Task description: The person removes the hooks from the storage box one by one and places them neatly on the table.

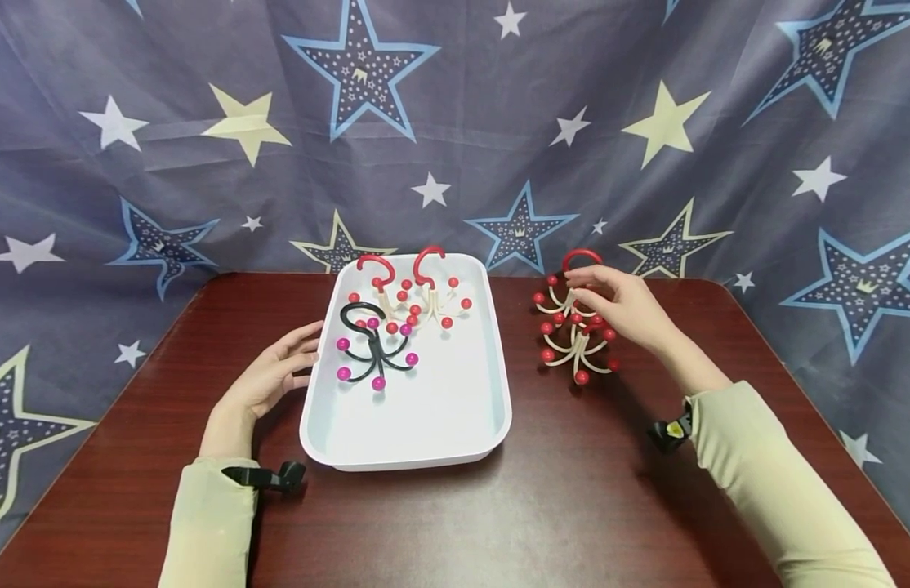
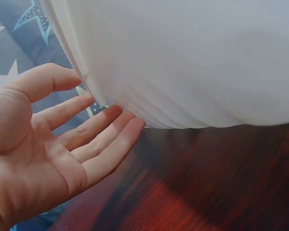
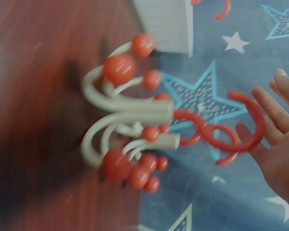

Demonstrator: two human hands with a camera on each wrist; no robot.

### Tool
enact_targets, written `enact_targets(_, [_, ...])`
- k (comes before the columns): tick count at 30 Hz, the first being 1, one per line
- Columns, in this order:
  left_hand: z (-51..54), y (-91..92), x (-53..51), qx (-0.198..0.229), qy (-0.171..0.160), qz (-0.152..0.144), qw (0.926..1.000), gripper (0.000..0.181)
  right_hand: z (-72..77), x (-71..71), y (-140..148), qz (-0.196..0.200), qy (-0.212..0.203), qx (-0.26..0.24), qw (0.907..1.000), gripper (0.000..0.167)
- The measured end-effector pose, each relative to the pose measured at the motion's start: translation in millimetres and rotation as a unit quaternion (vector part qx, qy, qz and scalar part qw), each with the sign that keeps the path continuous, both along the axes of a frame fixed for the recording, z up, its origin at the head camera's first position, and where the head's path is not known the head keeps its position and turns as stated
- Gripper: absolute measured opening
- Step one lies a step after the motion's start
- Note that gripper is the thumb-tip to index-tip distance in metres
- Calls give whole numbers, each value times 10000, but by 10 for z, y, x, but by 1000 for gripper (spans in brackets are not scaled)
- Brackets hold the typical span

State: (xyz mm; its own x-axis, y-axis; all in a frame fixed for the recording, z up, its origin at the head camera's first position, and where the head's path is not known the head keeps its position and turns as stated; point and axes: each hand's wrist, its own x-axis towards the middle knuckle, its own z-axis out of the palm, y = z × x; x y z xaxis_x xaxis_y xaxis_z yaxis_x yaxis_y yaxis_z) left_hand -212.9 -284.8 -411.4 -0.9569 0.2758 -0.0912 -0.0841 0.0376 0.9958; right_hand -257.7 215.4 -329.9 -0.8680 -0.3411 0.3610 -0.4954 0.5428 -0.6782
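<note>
A white tray [image 1: 440, 408] lies on the table with three multi-arm hook hangers in it. One is black [image 1: 376, 349] with magenta ball tips; the cream hangers [image 1: 385, 302] behind it have red hooks and red balls. My left hand [image 1: 274, 371] has loosely bent fingers at the tray's outer left side, and the left wrist view shows its fingertips [image 2: 135, 126] against the wall. To the right of the tray stand two more cream hangers, a nearer one [image 1: 580, 349] and a farther one [image 1: 568, 300]. Over them is my right hand [image 1: 624, 306], fingers spread beside a red hook [image 3: 257, 130], gripping nothing.
The dark red wooden table [image 1: 573, 506] extends in front of the tray and around both arms. A star-patterned cloth [image 1: 455, 122] hangs behind the table's back edge. Each wrist wears a black strap with a camera.
</note>
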Motion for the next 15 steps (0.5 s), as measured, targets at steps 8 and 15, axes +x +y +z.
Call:
enact_targets(8, [7,-7,13,104,148,-291,9994,63,129,-60,-477,354,204,-130,9991,26])
enact_targets(15, [28,13,21,4,85,-82,9999,62,168,-121,-1016,1025,196,97,9945,25])
